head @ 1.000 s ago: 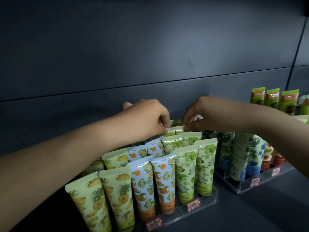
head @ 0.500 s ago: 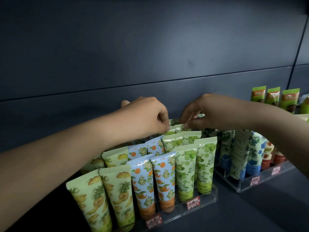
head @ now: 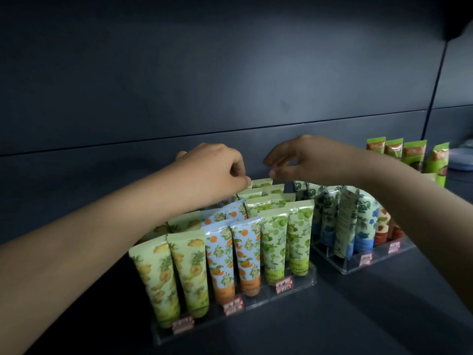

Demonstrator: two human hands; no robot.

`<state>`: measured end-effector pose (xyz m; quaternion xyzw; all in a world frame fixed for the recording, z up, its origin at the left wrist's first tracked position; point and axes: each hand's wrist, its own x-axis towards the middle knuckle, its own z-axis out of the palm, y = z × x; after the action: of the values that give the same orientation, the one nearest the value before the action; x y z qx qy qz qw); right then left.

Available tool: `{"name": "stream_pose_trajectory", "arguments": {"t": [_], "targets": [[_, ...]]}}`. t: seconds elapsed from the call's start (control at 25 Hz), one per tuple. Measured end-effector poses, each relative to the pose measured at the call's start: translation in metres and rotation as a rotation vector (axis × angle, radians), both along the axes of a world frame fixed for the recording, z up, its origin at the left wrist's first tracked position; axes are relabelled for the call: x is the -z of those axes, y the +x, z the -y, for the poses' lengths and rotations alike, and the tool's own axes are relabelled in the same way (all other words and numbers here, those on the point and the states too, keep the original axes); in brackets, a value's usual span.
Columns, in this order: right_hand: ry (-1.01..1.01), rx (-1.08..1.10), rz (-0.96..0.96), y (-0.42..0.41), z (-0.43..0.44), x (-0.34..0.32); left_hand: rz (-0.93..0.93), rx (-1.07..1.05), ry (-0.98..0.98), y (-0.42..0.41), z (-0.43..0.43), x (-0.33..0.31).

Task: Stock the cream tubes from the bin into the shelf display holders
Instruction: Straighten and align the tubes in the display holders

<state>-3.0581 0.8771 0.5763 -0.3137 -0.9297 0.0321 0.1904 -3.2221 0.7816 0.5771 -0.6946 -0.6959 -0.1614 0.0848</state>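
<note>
Left hand point(head: 213, 167) — grip unclear, rear tubes point(head: 261, 183) half-hidden

I get one view, the wide-angle head camera. It faces forward and slightly down at the shelf point(head: 358, 316) and dark back panel point(head: 230, 73), near enough that the left hand point(head: 215, 167) and right hand point(head: 307, 160) sit mid-frame.

We cannot read the price labels point(head: 284, 285); the left forearm point(head: 128, 221) mostly hides the rear pineapple tubes point(head: 184, 222), and a pale object point(head: 462, 160), perhaps a lid, is cut off at the right edge.
</note>
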Motion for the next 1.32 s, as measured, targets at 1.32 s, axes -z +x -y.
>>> {"name": "stream_pose_trajectory", "arguments": {"t": [1.32], "targets": [[-0.018,0.389,0.102,0.172,0.282,0.043,-0.066,-0.032,0.056,0.127,0.256,0.051]]}}
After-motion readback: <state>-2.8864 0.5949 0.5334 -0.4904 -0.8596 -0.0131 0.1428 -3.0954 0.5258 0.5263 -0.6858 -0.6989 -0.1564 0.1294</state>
